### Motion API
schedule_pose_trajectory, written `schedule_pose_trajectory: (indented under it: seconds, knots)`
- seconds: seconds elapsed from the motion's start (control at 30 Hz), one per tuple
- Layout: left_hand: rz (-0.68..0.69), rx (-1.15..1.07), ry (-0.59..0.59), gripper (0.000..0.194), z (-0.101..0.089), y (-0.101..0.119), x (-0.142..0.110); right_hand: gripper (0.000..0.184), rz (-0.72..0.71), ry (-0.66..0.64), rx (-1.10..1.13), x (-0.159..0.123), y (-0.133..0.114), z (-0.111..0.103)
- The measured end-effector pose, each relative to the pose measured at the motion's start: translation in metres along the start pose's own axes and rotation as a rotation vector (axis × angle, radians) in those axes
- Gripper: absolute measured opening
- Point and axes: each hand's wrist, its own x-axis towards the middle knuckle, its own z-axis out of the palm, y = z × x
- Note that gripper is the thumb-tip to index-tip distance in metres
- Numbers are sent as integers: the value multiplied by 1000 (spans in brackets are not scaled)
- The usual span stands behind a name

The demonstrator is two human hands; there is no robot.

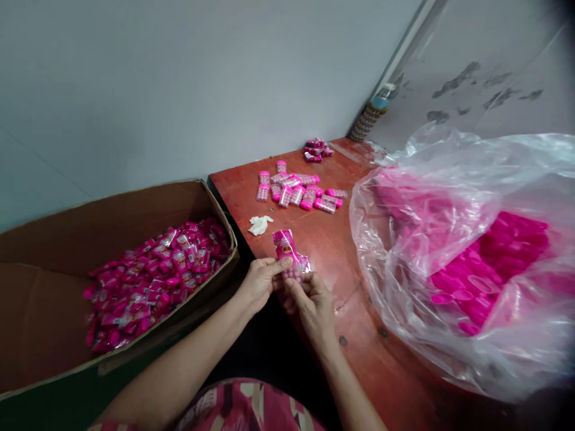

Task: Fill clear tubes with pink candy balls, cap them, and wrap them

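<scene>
Both hands meet over the table's near edge. Between them is a small clear candy bottle point(291, 272) with pink balls inside, and a printed pink wrapper point(284, 242) stands up from its upper end. My left hand point(261, 280) pinches it from the left, thumb on the front. My right hand point(314, 299) grips its lower part, fingers closed. Partly behind the right fingers, another shiny printed wrapper point(304, 262) shows; I cannot tell whether it is held. Beyond lies a loose group of clear candy bottles with pink caps point(296, 194).
A cardboard box point(215, 209) at left holds many wrapped pink bottles point(166, 269). At right, a clear plastic bag point(372, 251) contains bright pink plastic pieces point(471, 287). White scrap point(259, 225), small wrapped packs point(317, 149) and a patterned bottle point(372, 114) are on the red table point(332, 233).
</scene>
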Motion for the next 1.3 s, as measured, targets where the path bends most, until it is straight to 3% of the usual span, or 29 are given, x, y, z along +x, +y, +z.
schedule_pose_trajectory:
  seconds: [0.1,0.17,0.33,0.53,0.63,0.7,0.8,0.9,1.07,1.17,1.3]
  knots:
    - [-63,-5,-171,27,2,-2,-4,21,69,-17,225,3,4,2]
    - [-80,-2,-210,27,1,-1,-5,21,99,-27,310,4,6,2]
    - [-28,38,6,22,-5,3,-7,23,117,-128,283,-3,4,-3]
    - [-22,84,-44,23,-4,0,-19,19,152,-68,279,1,2,2]
    - [-24,69,-49,22,-9,10,-27,21,156,-78,236,6,-4,6]
    - [60,27,37,21,-17,22,-32,21,117,-72,188,9,-10,-1]
    - [283,-8,233,30,-30,37,-34,21,43,37,100,13,-18,-26]
    - [362,275,290,38,-30,31,-26,23,21,137,31,16,-18,-53]
    - [580,985,61,39,-7,-12,6,24,28,138,-95,15,-8,-61]
    - [635,1146,27,28,-3,-29,21,23,0,144,-180,15,-3,-58]
    - [663,1140,35,22,-9,-35,26,23,-58,178,-269,21,-1,-56]
